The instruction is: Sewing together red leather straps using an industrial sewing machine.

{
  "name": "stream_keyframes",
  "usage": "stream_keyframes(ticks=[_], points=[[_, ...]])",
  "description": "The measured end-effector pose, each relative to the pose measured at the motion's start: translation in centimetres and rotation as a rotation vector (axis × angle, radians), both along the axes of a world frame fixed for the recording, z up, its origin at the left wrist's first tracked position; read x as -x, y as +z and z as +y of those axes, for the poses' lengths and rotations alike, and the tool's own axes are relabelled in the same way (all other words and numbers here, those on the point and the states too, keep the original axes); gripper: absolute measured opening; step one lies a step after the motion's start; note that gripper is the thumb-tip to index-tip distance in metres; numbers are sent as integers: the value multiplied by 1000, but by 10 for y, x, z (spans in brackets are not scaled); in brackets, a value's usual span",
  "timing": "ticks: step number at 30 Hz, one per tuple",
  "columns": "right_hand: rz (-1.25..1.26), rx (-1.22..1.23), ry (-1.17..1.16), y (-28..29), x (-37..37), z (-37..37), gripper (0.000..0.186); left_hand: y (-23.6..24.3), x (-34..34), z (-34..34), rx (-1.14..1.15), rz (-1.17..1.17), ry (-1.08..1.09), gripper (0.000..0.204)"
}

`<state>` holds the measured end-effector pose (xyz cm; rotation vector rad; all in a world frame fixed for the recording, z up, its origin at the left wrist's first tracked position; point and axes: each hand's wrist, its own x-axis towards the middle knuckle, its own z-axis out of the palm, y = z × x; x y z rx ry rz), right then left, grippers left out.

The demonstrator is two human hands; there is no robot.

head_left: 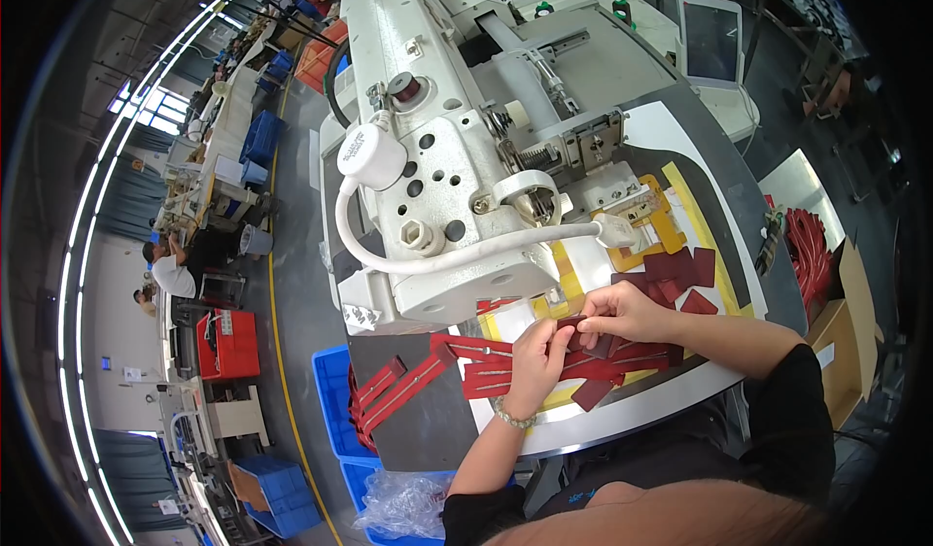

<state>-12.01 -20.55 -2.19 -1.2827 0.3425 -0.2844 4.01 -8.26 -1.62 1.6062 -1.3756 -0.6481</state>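
My left hand and my right hand meet below the sewing machine's head, both pinching a small dark red piece. My left wrist wears a beaded bracelet. Under my hands lie red zipper strips and a loose dark red patch; more red patches sit to the right on a yellow-taped white board. The large white sewing machine stands just beyond my hands, with a yellow plate near its clamp.
Blue bins with red strips and clear plastic stand left of the table. A cardboard box and red bundle are at right. Workers sit along the left line of benches, near a red bin. A dark screen stands behind.
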Motion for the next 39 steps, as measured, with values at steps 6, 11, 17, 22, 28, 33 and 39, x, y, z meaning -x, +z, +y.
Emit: stream_keyframes(ticks=[6,11,17,22,28,33,39], points=[[-22,33,14,-3,1,-1,14,0,0,0,-21,0,3,30],[-25,14,12,2,0,1,14,7,-8,-1,-5,-44,-65,25],[141,359,10,21,-3,-3,14,18,-20,-3,-81,-159,-206,25],[116,518,25,24,-3,-1,15,13,-29,-3,-81,-186,-325,24],[170,574,44,33,-5,3,13,8,-31,-2,-66,-124,-336,22],[163,132,-88,-1,-19,-13,15,7,-30,-5,-56,-100,49,14],[276,-79,-236,-4,-43,-14,17,0,-37,-6,179,-468,44,14]])
